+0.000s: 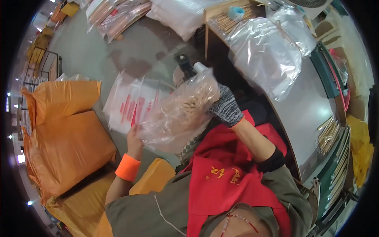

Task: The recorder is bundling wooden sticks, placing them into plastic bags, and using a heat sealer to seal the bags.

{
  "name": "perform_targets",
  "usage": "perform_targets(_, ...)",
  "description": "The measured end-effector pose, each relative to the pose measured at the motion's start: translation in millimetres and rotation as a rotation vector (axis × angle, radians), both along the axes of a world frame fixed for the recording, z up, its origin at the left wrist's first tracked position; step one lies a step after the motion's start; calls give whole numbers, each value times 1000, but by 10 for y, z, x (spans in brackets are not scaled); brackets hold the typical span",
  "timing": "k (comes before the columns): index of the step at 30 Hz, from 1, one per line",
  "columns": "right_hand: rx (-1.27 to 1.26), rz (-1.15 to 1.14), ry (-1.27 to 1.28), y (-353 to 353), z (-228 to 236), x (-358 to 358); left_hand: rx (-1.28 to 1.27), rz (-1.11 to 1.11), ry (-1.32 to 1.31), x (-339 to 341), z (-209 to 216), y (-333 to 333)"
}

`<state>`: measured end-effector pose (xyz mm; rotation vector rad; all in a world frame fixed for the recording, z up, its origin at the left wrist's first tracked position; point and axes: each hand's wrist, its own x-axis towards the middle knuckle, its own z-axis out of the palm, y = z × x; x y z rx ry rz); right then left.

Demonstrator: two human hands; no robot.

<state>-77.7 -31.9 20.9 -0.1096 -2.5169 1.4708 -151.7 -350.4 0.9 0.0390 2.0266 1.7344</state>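
A clear plastic bag (pixel 179 112) with a bundle of thin pale wooden sticks inside is held up in front of my lap. My right hand (pixel 227 106), in a grey knitted glove, grips its right end, the fingers partly hidden behind the plastic. At the lower left edge of the bag, my bare left hand (pixel 135 138) is closed, an orange band on its wrist. White plastic bags with red print (pixel 132 104) show just beyond the left hand; whether it also touches them, I cannot tell.
Orange wrapped parcels (pixel 75 146) are stacked at my left. On the right, a grey table (pixel 304 122) carries clear plastic bags (pixel 268 51) and packed sticks (pixel 327 136). A wooden box of sticks (pixel 227 23) holds a blue tape roll (pixel 236 13). Wrapped bundles (pixel 114 17) lie on the far floor.
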Motion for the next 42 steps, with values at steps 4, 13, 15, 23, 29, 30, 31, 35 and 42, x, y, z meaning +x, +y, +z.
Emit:
perform_targets(4, -268, -146, -164, 32, 183, 9, -529, -253, 491, 90, 312, 161)
perform_targets(13, 259, 428, 229, -562, -549, -725, -479, -240, 548, -17, 353, 47)
perform_targets(15, 55, 484, 116, -799, -493, -620, -514, -235, 607, 20, 409, 37)
perform_targets(23, 345, 757, -136, -1083, -1329, 259, -640, -510, 1077, -117, 763, 784)
perform_targets(29, 427, 781, -346, -762, -668, 567, -470, -802, 1435, 59, 469, 1776)
perform_targets(30, 344, 747, -312, -730, -553, 609, -630, -931, 1325, -78, 117, 1780)
perform_targets(31, 308, 653, -196, -713, -654, 694, -780, -1063, 1208, -189, -64, 1807)
perform_targets(35, 450, 632, -173, -701, -737, 806, -449, -870, 1109, -245, 354, 1613)
perform_targets(42, 290, 551, -76, -756, -706, 937, -600, -990, 887, 145, 868, 1272)
